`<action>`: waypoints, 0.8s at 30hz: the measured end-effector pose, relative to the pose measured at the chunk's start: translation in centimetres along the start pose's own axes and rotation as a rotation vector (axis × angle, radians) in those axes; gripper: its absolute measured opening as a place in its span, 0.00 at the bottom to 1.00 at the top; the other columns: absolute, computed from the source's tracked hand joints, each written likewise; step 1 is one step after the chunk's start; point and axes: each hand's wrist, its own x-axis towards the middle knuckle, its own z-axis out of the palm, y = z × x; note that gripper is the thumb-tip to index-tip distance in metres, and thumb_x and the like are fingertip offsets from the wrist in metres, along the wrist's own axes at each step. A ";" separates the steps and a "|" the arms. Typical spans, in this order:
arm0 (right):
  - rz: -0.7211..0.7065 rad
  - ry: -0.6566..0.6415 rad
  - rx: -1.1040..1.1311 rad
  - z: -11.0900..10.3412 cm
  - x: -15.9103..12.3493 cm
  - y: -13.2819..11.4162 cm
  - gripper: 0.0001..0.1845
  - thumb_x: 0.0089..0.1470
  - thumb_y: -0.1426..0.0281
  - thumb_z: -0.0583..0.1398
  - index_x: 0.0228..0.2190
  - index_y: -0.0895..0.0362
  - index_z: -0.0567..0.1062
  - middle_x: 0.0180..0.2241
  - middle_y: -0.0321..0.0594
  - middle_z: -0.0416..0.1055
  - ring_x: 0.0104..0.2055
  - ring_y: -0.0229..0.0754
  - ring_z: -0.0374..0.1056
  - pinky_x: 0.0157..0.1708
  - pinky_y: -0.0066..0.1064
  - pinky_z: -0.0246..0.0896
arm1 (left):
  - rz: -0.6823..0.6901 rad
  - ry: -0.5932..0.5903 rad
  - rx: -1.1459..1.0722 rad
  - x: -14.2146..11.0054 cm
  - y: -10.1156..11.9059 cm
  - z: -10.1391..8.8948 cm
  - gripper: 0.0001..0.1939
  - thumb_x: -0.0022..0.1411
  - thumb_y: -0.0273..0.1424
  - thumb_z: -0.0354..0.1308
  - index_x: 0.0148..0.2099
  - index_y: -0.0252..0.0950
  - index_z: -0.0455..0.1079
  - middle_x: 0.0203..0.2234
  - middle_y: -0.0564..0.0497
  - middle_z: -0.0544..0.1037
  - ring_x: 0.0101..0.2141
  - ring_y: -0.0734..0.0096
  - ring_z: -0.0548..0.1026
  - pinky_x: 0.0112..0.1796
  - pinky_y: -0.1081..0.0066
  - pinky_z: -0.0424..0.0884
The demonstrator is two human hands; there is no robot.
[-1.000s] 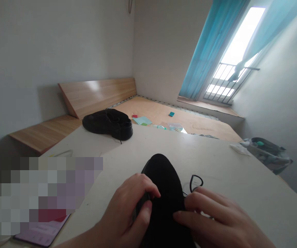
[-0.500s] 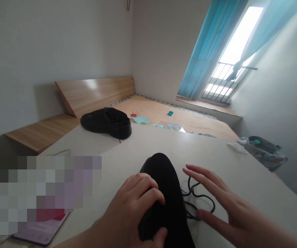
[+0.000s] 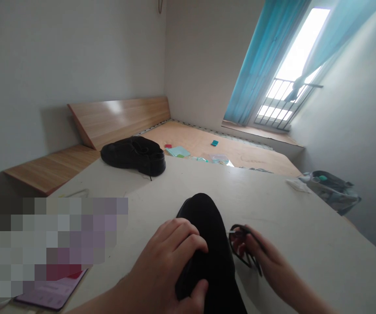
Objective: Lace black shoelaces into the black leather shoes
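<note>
A black shoe (image 3: 204,218) lies on the white table in front of me, its toe pointing away. My left hand (image 3: 171,257) is wrapped over its left side, with fingers curled onto the dark surface and the thumb lower down. Just right of the shoe, my right hand (image 3: 256,248) is closed around a dark shoelace (image 3: 237,229), whose loops hang from the fingers. A second black shoe (image 3: 132,155), with its lace tied on top, rests near the table's far left edge.
On the left of the white table (image 3: 273,205) lies a phone (image 3: 53,290), partly behind a blurred patch. A white packet (image 3: 297,185) sits by the right edge, beside a bag (image 3: 335,192). Small items, including a light green pad (image 3: 177,151), lie on the bed board (image 3: 253,159) beyond.
My right hand has gone from spread fingers over the loose lace to closing on it, lifting its loops off the table. The left hand keeps its hold on the shoe.
</note>
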 end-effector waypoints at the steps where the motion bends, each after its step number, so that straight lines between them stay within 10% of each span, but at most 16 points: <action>1: 0.085 0.046 0.180 -0.5 0.2 -1.2 0.19 0.63 0.55 0.52 0.33 0.56 0.71 0.25 0.38 0.69 0.23 0.39 0.66 0.24 0.31 0.68 | 0.014 0.013 -0.008 -0.1 -0.1 0.0 0.21 0.45 0.24 0.54 0.45 0.40 0.62 0.40 0.49 0.72 0.43 0.59 0.69 0.46 0.60 0.68; 5: 0.077 0.027 0.727 -2.6 1.1 -8.4 0.17 0.57 0.58 0.61 0.23 0.54 0.65 0.18 0.28 0.53 0.14 0.28 0.38 0.09 0.18 0.43 | -0.022 -0.002 -0.021 -0.1 0.1 -0.2 0.23 0.46 0.23 0.55 0.47 0.40 0.59 0.40 0.49 0.71 0.43 0.61 0.69 0.45 0.62 0.69; 8: -0.006 -0.030 0.779 -1.6 1.4 -12.9 0.15 0.55 0.64 0.62 0.22 0.54 0.65 0.19 0.29 0.55 0.14 0.28 0.46 0.13 0.19 0.53 | -0.050 -0.002 -0.017 -0.2 0.3 -0.4 0.24 0.47 0.23 0.55 0.48 0.40 0.58 0.41 0.49 0.70 0.44 0.61 0.70 0.47 0.62 0.68; 12: 0.000 -0.018 0.292 2.8 1.3 -13.0 0.14 0.60 0.57 0.54 0.34 0.53 0.73 0.34 0.44 0.74 0.38 0.48 0.73 0.37 0.40 0.74 | -0.033 0.089 -0.100 -0.9 -0.1 -0.4 0.21 0.54 0.27 0.53 0.51 0.41 0.57 0.43 0.48 0.70 0.44 0.59 0.70 0.45 0.62 0.68; 15: -0.319 -0.124 -0.343 4.5 1.1 -10.6 0.08 0.54 0.70 0.58 0.37 0.53 0.74 0.52 0.46 0.71 0.61 0.56 0.59 0.59 0.55 0.58 | -0.151 0.114 -0.237 -1.2 -0.3 -0.3 0.11 0.64 0.29 0.46 0.48 0.41 0.57 0.41 0.49 0.69 0.41 0.63 0.70 0.41 0.64 0.68; 20: -0.576 -0.055 -0.718 2.7 0.0 -9.1 0.34 0.51 0.69 0.63 0.58 0.59 0.63 0.58 0.51 0.67 0.62 0.56 0.59 0.60 0.54 0.59 | -0.290 0.108 -0.313 -0.5 -0.2 0.1 0.07 0.66 0.29 0.47 0.34 0.40 0.56 0.30 0.54 0.67 0.32 0.69 0.67 0.34 0.68 0.64; 24: -0.749 -0.250 -0.751 2.2 -0.2 -9.8 0.15 0.58 0.72 0.59 0.47 0.51 0.74 0.46 0.35 0.78 0.57 0.43 0.67 0.68 0.42 0.40 | -0.301 0.140 -0.346 -0.1 -0.2 0.2 0.08 0.66 0.29 0.49 0.32 0.39 0.57 0.30 0.54 0.67 0.33 0.70 0.67 0.35 0.68 0.64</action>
